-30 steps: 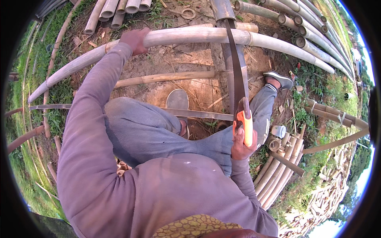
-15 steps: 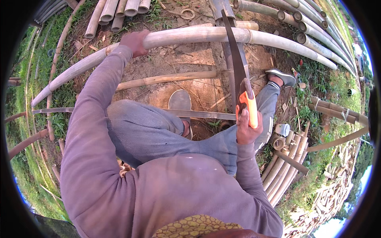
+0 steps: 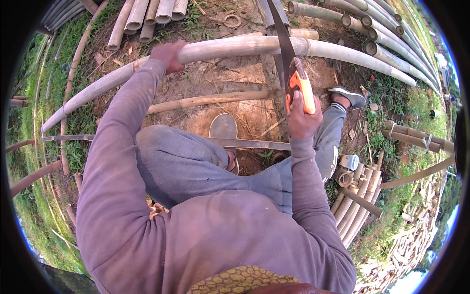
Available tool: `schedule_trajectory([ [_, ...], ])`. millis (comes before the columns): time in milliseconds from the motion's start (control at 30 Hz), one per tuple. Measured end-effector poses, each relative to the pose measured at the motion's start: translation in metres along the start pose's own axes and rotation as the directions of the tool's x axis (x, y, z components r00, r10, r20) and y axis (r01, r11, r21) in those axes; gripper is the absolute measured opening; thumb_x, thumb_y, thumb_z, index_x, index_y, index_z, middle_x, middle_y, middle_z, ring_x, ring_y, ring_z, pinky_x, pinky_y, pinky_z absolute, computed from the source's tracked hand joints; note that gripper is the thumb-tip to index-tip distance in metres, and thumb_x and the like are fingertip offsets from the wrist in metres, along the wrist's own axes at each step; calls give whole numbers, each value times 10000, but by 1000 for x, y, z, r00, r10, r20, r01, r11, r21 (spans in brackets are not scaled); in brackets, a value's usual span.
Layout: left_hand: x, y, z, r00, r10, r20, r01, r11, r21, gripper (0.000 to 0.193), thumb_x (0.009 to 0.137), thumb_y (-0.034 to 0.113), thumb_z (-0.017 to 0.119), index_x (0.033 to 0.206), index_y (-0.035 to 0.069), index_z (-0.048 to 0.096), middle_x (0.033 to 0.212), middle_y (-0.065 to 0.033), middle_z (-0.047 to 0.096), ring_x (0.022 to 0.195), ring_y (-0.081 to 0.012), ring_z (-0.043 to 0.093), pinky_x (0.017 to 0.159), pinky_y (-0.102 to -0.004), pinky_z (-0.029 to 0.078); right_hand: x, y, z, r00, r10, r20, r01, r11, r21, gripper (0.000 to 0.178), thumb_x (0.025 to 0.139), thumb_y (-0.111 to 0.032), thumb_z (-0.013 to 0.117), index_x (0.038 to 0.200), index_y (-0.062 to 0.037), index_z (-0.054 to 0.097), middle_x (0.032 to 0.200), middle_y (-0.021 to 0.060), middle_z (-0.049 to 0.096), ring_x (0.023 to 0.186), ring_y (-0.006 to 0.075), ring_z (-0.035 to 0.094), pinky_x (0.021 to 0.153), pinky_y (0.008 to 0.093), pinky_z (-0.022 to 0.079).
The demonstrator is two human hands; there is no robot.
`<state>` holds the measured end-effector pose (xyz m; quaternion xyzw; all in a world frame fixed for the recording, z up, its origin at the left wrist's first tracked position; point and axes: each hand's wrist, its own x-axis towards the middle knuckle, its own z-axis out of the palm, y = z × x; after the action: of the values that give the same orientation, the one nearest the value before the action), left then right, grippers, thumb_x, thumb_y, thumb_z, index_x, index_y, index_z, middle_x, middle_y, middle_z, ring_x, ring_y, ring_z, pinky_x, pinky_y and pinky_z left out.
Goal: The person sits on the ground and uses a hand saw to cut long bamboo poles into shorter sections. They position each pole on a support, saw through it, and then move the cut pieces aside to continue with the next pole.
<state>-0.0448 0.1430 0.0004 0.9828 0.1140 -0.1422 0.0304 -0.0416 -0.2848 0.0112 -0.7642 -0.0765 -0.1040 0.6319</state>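
Note:
A long, pale bamboo pole (image 3: 235,47) lies crosswise in front of me, its ends curving down in the wide view. My left hand (image 3: 169,56) is wrapped round it left of the middle, with the thumb side hidden. In my right hand (image 3: 304,117) is the orange handle of a handsaw (image 3: 282,41). The dark blade points away from me and crosses over the pole just left of a node ring. Whether its teeth are inside a cut cannot be made out. Beneath the pole at the blade runs a grey support beam (image 3: 285,81).
Cut bamboo tubes (image 3: 139,19) lie at the far left, and longer poles (image 3: 387,34) are stacked at the far right. A thin bamboo piece (image 3: 210,99) and a flat strip (image 3: 249,143) cross the ground near my feet. Beside a bamboo bundle (image 3: 355,206) stands a white cup (image 3: 349,161).
My right hand has pushed the handsaw away from me, so its handle is now closer to the pole. The left hand keeps its hold; the pole has barely shifted.

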Motion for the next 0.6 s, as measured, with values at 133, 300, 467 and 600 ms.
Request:
schedule_trajectory([
  [133, -2, -8, 14, 999, 38, -20, -38, 999, -28, 624, 781, 361, 844, 1317, 204, 564, 1177, -119, 753, 1125, -379, 713, 951, -522, 561, -126, -24, -93, 995, 93, 38, -90, 994, -65, 182, 1039, -112, 721, 1106, 35, 637, 814, 45, 666, 610, 75, 593, 613, 263, 537],
  [300, 4, -8, 22, 996, 37, -86, -41, 998, -42, 610, 773, 355, 842, 1303, 213, 577, 1162, -116, 752, 1113, -379, 712, 927, -528, 564, -83, -11, -66, 994, 98, 43, -102, 990, 102, 145, 1044, -82, 705, 1054, 25, 608, 766, 21, 625, 599, 65, 568, 569, 272, 512],
  [467, 6, -7, 22, 984, 90, -156, -97, 994, -40, 606, 768, 355, 844, 1294, 212, 580, 1133, -117, 755, 1099, -389, 713, 921, -540, 563, 58, 4, 29, 997, -69, 45, 71, 996, -45, 179, 1018, -146, 772, 1008, 0, 670, 779, -3, 634, 706, 67, 579, 634, 264, 481],
  [600, 4, -7, 8, 996, 58, -64, -59, 998, -11, 628, 779, 365, 846, 1321, 205, 571, 1142, -120, 755, 1102, -384, 716, 932, -530, 564, -23, 13, -26, 998, -42, 45, 46, 995, -92, 168, 1035, -131, 739, 1042, 12, 650, 760, 4, 631, 665, 66, 586, 586, 244, 477],
])
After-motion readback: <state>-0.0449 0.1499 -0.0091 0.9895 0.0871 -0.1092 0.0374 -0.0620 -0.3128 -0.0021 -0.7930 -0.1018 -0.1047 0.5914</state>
